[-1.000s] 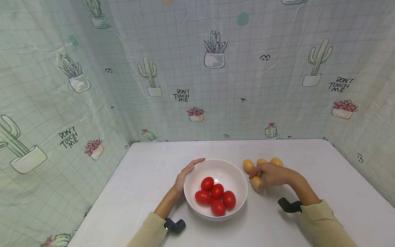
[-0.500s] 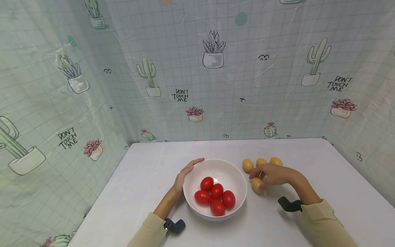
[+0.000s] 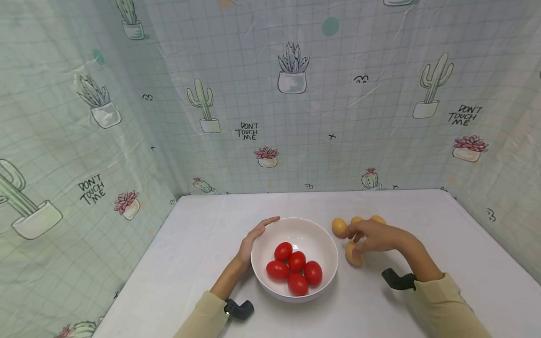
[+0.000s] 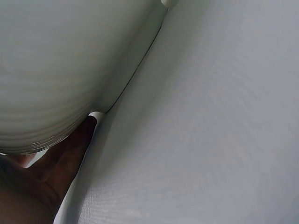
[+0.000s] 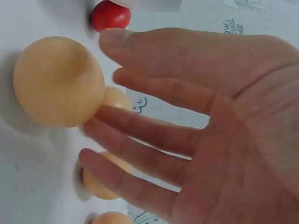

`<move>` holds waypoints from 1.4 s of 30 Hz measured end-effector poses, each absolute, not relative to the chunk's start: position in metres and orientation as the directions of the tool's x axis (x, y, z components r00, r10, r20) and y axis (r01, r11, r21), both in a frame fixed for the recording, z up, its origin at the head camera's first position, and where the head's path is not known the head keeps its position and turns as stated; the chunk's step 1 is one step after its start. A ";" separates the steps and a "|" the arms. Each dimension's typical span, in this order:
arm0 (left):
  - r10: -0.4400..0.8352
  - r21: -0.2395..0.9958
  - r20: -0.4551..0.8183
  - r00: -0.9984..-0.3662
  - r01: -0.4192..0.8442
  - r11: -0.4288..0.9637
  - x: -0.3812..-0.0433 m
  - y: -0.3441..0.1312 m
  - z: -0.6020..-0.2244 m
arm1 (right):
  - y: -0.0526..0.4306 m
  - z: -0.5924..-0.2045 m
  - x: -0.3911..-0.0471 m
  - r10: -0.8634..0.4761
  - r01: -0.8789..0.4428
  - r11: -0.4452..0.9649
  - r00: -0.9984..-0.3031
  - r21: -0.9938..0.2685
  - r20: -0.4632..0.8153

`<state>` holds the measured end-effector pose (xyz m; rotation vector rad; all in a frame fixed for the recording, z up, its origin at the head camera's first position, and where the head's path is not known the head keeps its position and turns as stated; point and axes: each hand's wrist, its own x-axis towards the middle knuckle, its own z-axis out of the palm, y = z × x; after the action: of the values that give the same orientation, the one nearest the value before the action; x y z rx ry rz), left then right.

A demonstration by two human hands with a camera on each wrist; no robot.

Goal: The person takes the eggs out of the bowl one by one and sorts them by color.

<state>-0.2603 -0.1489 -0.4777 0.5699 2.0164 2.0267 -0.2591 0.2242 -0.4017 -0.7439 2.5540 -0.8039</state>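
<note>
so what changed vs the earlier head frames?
The right hand shifted slightly away from the person; the front yellow piece shifted a touch right and toward the person. Can't tell if it was gripped before or is touched now. Unchanged: left hand against the white bowl, five red pieces inside.

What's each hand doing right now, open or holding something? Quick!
Left hand: open, fingers against the side of the white bowl.
Right hand: open, holding nothing, by the nearest yellow egg-shaped object.
</note>
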 end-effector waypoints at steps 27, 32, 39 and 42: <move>0.431 0.992 0.125 -0.894 0.122 -0.034 -0.260 -0.150 -0.479 | 0.191 -0.393 -0.252 -0.532 -0.626 0.600 -0.777 -0.498 0.336; 0.429 0.993 0.117 -0.896 0.117 -0.028 -0.260 -0.149 -0.478 | 0.185 -0.396 -0.252 -0.523 -0.653 0.576 -0.757 -0.492 0.392; 0.425 0.992 0.121 -0.897 0.121 -0.026 -0.261 -0.149 -0.478 | 0.175 -0.397 -0.250 -0.514 -0.647 0.573 -0.762 -0.503 0.394; 0.426 0.992 0.120 -0.897 0.119 -0.028 -0.262 -0.149 -0.477 | 0.172 -0.397 -0.249 -0.513 -0.647 0.569 -0.761 -0.507 0.397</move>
<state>-0.2617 -0.1485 -0.4772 0.5811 2.0214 2.0239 -0.2490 0.1721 -0.3973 -1.1095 2.9617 -1.0994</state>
